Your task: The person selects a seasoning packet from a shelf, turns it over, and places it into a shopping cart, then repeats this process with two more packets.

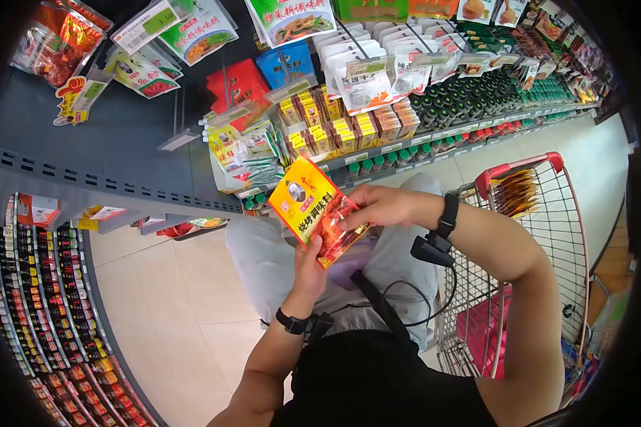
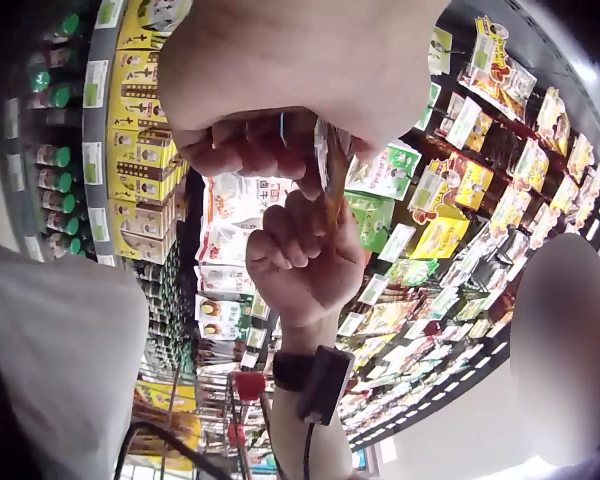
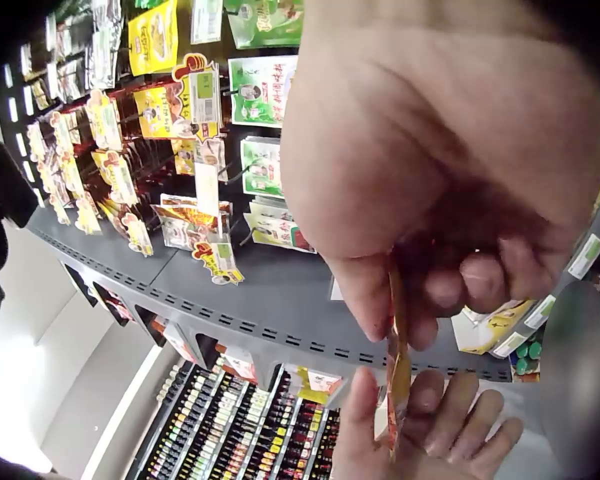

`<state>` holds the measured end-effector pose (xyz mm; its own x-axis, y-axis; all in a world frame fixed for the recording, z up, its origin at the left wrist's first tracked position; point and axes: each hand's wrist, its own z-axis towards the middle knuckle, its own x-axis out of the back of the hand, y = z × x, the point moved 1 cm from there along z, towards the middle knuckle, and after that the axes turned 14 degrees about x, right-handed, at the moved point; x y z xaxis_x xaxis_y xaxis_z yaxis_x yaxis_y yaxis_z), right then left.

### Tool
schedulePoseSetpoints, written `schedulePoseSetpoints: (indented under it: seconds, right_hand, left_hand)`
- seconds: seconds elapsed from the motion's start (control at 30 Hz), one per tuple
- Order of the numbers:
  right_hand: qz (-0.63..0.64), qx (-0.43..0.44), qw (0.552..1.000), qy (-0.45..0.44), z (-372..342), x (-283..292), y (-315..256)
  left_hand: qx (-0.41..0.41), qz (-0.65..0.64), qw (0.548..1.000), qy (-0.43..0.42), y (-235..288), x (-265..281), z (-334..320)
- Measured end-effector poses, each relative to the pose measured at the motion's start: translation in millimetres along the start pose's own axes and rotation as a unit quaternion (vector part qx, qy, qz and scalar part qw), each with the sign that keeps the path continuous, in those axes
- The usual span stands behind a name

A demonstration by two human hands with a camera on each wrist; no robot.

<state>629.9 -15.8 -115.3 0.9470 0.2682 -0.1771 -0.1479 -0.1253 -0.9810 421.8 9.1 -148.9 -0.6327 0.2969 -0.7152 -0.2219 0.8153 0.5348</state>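
Observation:
A yellow and red seasoning packet (image 1: pixel 300 193) with a portrait and dark lettering is held tilted above the lap in the head view. My left hand (image 1: pixel 309 269) grips its lower left edge, thumb on the front face. From the other side my right hand (image 1: pixel 386 206) pinches the lower right part, thumb over the printed food picture. Both wrist views show the packet (image 3: pixel 396 350) edge-on as a thin sheet. In the right wrist view the left hand's fingers (image 3: pixel 460 415) lie behind it. The left wrist view has the right hand (image 2: pixel 305 255) with fingers curled at it.
A wire shopping cart (image 1: pixel 573 235) with a red frame stands close at the right, holding orange packets (image 1: pixel 516 193). Ahead, shelves bear small yellow boxes (image 1: pixel 310 117), hanging white pouches (image 1: pixel 367 89) and green-capped bottles (image 1: pixel 377 162). A bottle rack (image 1: pixel 39 285) stands at the left.

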Motion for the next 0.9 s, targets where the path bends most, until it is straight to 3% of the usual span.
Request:
schedulePoseSetpoints:
  seconds: [0.1, 0.2, 0.23, 0.3, 0.4, 0.5, 0.6, 0.7, 0.8, 0.83, 0.9]
  right_hand:
    - [0.024, -0.055, 0.997, -0.038, -3, -4, -13]
    - [0.018, -0.051, 0.997, -0.048, -3, -6, -17]
    - [-0.119, -0.028, 0.992, -0.034, -4, -5, -15]
    - [-0.383, 0.021, 0.923, -0.005, -4, -5, -8]
    - [-0.489, 0.18, 0.845, 0.122, -8, -11, 3]
    - [-0.353, 0.066, 0.933, -0.011, -6, -21, -15]
    - [-0.319, 0.111, 0.941, -0.023, -7, -29, -10]
    - [-0.216, 0.08, 0.969, -0.091, -7, -32, -10]
    - [-0.171, 0.068, 0.98, -0.082, -3, -22, -2]
    - [-0.169, 0.042, 0.982, -0.073, -1, -15, 3]
    - [-0.16, -0.012, 0.985, -0.056, 2, -3, 12]
  left_hand:
    - [-0.013, 0.024, 1.0, 0.014, -3, 4, 1]
    - [-0.053, 0.053, 0.997, 0.029, 4, 0, -2]
    - [-0.058, 0.055, 0.995, 0.051, 6, -1, -2]
    - [-0.077, 0.102, 0.989, 0.076, 7, 3, -1]
    - [-0.099, 0.177, 0.974, 0.102, 5, 6, -1]
    - [-0.128, 0.303, 0.938, 0.108, -1, 20, 1]
    - [-0.175, 0.413, 0.891, 0.073, -5, 18, 1]
    - [-0.231, 0.475, 0.849, -0.015, 4, 7, 2]
    - [-0.266, 0.457, 0.847, 0.056, 4, -13, 1]
    - [-0.216, 0.427, 0.876, 0.063, -2, -2, 2]
    - [-0.217, 0.482, 0.84, 0.121, -2, 10, 3]
